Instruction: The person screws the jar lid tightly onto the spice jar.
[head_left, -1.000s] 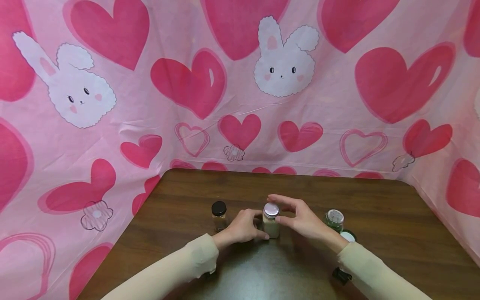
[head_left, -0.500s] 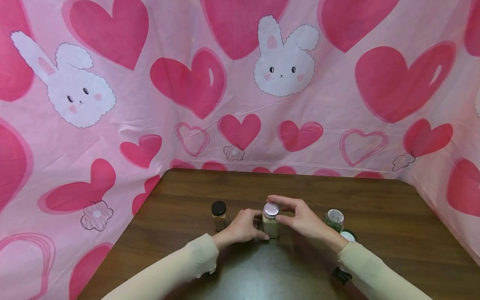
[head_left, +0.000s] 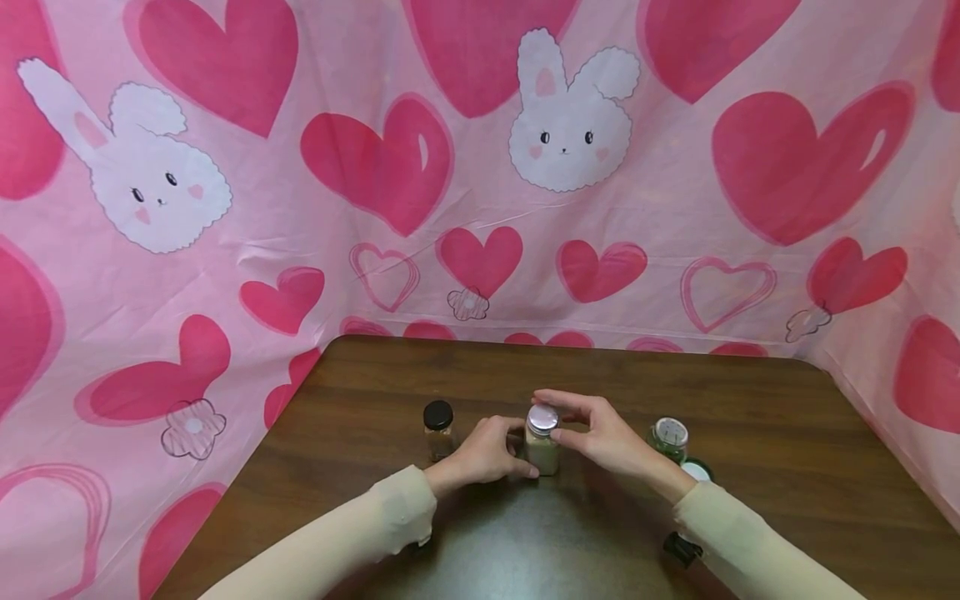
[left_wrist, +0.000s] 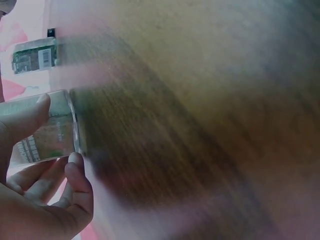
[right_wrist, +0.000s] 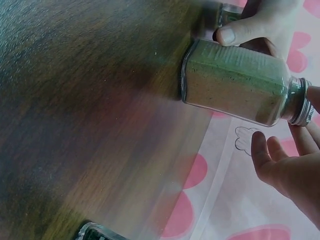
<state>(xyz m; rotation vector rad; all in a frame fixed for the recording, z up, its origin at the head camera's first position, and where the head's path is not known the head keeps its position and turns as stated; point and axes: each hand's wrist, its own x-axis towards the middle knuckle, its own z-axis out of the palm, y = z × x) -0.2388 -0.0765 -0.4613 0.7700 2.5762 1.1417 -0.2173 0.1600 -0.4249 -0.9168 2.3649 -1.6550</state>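
A square glass spice jar (head_left: pixel 543 454) with a silver screw cap (head_left: pixel 543 419) stands upright on the table between both hands. My left hand (head_left: pixel 486 452) grips its lower body, thumb in front and fingers behind. In the right wrist view, green powder fills the jar (right_wrist: pixel 232 82), browner along one side. My right hand (head_left: pixel 596 433) pinches the silver cap between thumb and finger. The other right fingers (right_wrist: pixel 260 152) curl loosely below the cap. Printed text shows through the glass of the jar (left_wrist: pixel 55 132) in the left wrist view.
A black-capped jar (head_left: pixel 438 432) stands just left of my left hand. Beyond my right forearm are a green-filled jar (head_left: pixel 668 442) with a perforated top and a round white piece (head_left: pixel 697 472) with a dark green rim. The brown table (head_left: pixel 420 367) meets pink heart-patterned cloth behind.
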